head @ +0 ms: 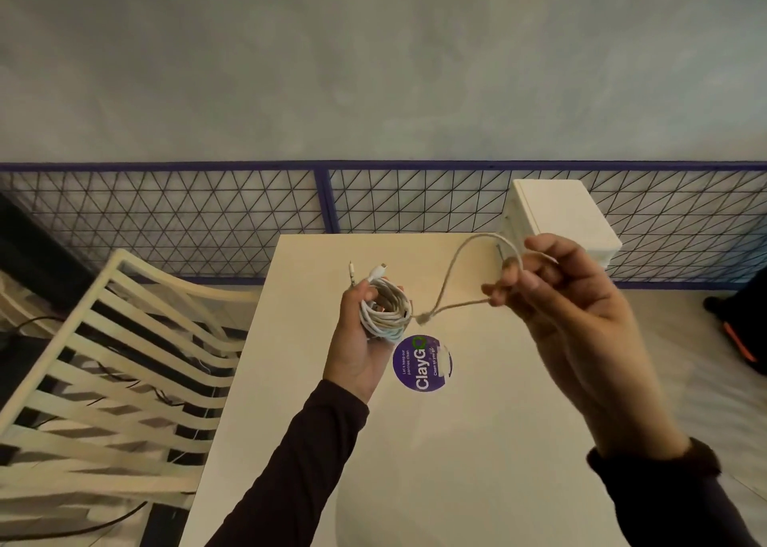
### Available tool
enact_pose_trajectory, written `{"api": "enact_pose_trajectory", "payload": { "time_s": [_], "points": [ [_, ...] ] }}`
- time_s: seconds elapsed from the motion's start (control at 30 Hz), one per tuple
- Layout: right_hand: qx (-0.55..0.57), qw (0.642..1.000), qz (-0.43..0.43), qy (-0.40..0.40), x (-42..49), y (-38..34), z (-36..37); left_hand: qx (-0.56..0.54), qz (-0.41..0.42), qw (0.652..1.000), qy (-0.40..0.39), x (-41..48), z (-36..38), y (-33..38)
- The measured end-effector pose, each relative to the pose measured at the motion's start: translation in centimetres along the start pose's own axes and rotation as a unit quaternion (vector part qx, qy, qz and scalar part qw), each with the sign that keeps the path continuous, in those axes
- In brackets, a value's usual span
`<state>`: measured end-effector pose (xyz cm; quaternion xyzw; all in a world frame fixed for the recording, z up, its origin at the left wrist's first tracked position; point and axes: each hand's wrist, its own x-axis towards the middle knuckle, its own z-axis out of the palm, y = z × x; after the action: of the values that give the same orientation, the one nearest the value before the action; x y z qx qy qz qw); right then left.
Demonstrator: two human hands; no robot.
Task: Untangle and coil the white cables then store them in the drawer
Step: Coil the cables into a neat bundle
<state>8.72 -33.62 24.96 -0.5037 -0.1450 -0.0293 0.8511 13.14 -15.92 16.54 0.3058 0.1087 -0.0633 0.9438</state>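
Observation:
My left hand [357,339] grips a coil of white cables [386,310] above the cream table [456,463]. Two plug ends [375,270] stick up out of the coil past my fingers. A loose length of the white cable [452,281] runs from the coil, past a small knot, up in a loop to my right hand [564,310]. My right hand pinches this length between curled fingers, held higher and to the right of the coil. A white drawer unit [560,218] stands at the table's far right corner, its drawers looking closed.
A round purple sticker [421,364] lies on the table under the coil. A cream slatted chair [116,364] stands to the left. A purple-framed wire mesh fence [249,214] runs behind the table. Dark cords lie on the floor under the chair.

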Motion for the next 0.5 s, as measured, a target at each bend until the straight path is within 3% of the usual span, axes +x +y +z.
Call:
{"api": "enact_pose_trajectory", "payload": {
  "time_s": [0.23,0.4,0.5],
  "points": [
    [0.011,0.999,0.008,0.034,-0.4,-1.3,-0.1,0.073,0.021,0.997,0.035,-0.1,0.1,0.0],
    [-0.057,0.995,0.034,0.081,0.0,-1.4,-0.6,0.119,0.02,0.992,-0.026,-0.4,0.0,0.3],
    [-0.093,0.991,0.074,0.054,-0.3,-1.0,-0.7,0.125,0.017,0.99,-0.062,-0.8,0.5,0.8]
  ]
}}
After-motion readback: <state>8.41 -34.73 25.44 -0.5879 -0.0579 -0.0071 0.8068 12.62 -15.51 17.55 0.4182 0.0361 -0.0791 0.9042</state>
